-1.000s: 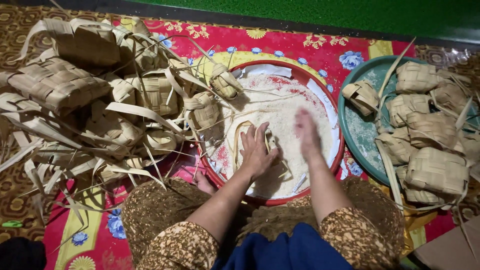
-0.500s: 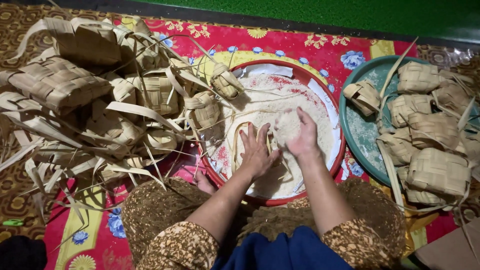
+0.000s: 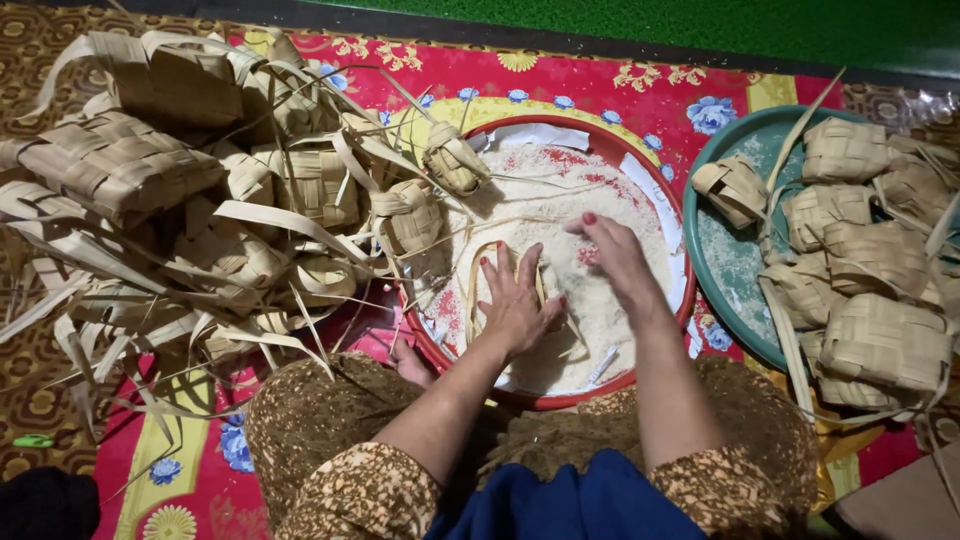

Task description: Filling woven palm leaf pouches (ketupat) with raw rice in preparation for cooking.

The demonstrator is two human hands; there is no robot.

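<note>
Red basin (image 3: 655, 180) holds white rice (image 3: 560, 270); left hand (image 3: 515, 300) and right hand (image 3: 620, 255) rest open-gripped.

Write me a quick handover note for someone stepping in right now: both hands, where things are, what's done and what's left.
Left hand: open, fingers spread, pressing a woven pouch flat in the rice.
Right hand: open, palm down over the rice, holding nothing that can be seen.
Red basin of rice sits in front of the knees.
Done, by the look of it: plump pouches stacked on the green tray at right.
Left: a large heap of pouches and loose leaf strips at left, two resting on the basin's rim.
</note>
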